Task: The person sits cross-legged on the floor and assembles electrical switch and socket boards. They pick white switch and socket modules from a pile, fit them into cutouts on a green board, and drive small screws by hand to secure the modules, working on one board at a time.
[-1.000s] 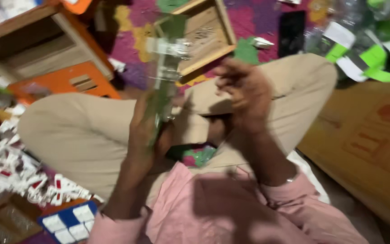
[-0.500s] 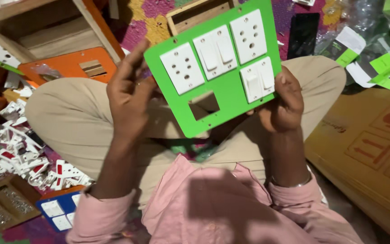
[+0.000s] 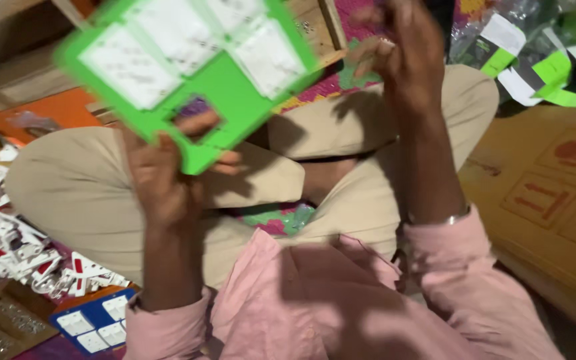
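My left hand grips the lower edge of a flat green plastic panel fitted with white switches and sockets, one finger showing through the square cut-out near its bottom. The panel is tilted and raised in front of me, above my left knee, and it is blurred. My right hand is lifted off the panel, well apart from it, fingers loosely curled and holding nothing that I can see. I sit cross-legged in beige trousers. A heap of small red-and-white parts lies beside my left leg, and a brown cardboard box lies to my right.
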Tool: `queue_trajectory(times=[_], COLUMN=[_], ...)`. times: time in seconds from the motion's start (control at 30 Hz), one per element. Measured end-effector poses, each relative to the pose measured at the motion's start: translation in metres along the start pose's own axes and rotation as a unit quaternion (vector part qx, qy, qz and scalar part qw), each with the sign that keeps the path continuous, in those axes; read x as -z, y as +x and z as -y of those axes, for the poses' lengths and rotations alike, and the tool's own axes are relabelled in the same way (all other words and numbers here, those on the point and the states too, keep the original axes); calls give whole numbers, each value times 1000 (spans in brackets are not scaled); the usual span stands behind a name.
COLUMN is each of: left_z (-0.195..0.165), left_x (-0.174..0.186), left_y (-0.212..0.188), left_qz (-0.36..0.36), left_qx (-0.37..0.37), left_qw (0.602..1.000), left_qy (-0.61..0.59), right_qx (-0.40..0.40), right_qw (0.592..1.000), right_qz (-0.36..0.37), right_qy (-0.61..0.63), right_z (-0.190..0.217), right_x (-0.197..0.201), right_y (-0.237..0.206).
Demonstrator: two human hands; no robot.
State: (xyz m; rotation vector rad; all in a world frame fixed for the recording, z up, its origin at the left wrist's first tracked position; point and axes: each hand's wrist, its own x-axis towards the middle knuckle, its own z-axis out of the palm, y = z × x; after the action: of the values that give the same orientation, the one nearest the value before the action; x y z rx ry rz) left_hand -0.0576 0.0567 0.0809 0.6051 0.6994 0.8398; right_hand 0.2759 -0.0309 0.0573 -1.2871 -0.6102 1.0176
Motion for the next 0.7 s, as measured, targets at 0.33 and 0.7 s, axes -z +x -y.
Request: queue_trajectory(times=[0.33,0.7], left_z=[-35,-64], left_x=[13,-23], left_y=[17,112], left_qz=[-112,243], left_qx=[-123,253], left_qw=[986,737], left_qy=[30,577], right_qx=[37,-152], right_qw=[829,964], right_qz=[55,216], right_qy=[-555,31], right_z=[-49,-30], right_x=[11,-12], right_y=[92,-29])
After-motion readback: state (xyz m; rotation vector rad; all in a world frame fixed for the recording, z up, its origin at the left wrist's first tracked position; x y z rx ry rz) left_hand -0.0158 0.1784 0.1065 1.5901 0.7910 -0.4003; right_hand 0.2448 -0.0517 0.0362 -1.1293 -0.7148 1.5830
